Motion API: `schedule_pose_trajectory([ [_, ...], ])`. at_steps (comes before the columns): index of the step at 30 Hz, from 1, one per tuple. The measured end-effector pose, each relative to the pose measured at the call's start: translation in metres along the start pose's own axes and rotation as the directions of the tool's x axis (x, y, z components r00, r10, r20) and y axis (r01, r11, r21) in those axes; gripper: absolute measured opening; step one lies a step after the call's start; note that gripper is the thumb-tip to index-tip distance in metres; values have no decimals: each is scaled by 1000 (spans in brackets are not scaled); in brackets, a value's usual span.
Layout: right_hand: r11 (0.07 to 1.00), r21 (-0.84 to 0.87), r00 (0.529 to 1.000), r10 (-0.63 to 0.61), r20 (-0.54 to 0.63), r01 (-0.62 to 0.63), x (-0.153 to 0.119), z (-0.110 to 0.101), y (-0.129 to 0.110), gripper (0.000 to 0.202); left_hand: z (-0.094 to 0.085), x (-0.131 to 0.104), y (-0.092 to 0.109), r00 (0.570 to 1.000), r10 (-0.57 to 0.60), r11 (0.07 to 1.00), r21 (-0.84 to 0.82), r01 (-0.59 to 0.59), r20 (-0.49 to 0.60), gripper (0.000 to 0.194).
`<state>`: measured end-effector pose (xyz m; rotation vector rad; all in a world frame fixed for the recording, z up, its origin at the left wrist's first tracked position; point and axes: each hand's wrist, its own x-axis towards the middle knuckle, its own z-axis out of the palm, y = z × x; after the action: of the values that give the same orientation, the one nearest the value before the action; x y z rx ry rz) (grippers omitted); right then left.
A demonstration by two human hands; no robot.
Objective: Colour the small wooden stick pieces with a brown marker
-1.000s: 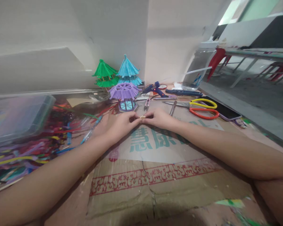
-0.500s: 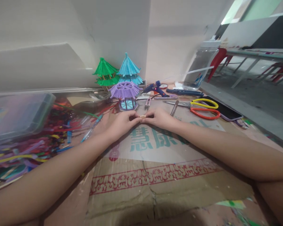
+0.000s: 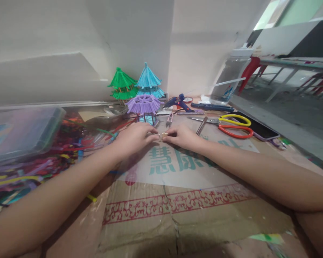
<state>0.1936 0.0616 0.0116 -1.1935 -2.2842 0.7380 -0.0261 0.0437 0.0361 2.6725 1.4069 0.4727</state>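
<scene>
My right hand (image 3: 183,137) pinches a small bundle of short pale sticks (image 3: 164,135) between thumb and fingertips, just above the printed cardboard sheet (image 3: 204,222). Close by on the left, my left hand (image 3: 136,138) has its thumb and fingers parted, the tips a little away from the bundle; nothing can be made out in it. Right behind my left hand stands a small pavilion model with a purple roof (image 3: 145,104), its base partly hidden. A pair of thread snips (image 3: 169,120) and a dark brown stick-like tool (image 3: 201,126) lie beyond my right hand.
Green (image 3: 121,84) and blue (image 3: 148,80) roofed models stand against the wall. A glue gun (image 3: 179,103), a utility knife (image 3: 212,107), scissors (image 3: 235,126), a phone (image 3: 263,129) and a bottle (image 3: 233,77) sit to the right. Left are a plastic box (image 3: 24,132) and coloured pipe cleaners (image 3: 29,172).
My left hand has let go of the pale bundle and drawn slightly left, its fingers parting. My right hand keeps hold of it. The camera view has shifted slightly.
</scene>
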Motion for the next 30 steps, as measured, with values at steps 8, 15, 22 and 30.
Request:
schedule_pose_trajectory([
  [8, 1000, -25, 1000, 13, -9, -13, 1, 0, 0, 17, -35, -2, -23, 958, -159, 965, 244, 99, 239, 23],
  [15, 999, -27, 1000, 16, -10, -17, 1, 0, 0, 17, -23, -2, -13, 955, -170, 945, 315, 88, 243, 22],
  [22, 1000, -26, 1000, 0, -3, 0, 1, 0, 0, 16, -11, 1, -23, 975, -100, 973, 225, 54, 199, 17],
  [30, 1000, -10, 1000, -12, 1, 12, 0, 0, 2, 17, -18, -4, -5, 986, -87, 978, 203, 58, 140, 16],
])
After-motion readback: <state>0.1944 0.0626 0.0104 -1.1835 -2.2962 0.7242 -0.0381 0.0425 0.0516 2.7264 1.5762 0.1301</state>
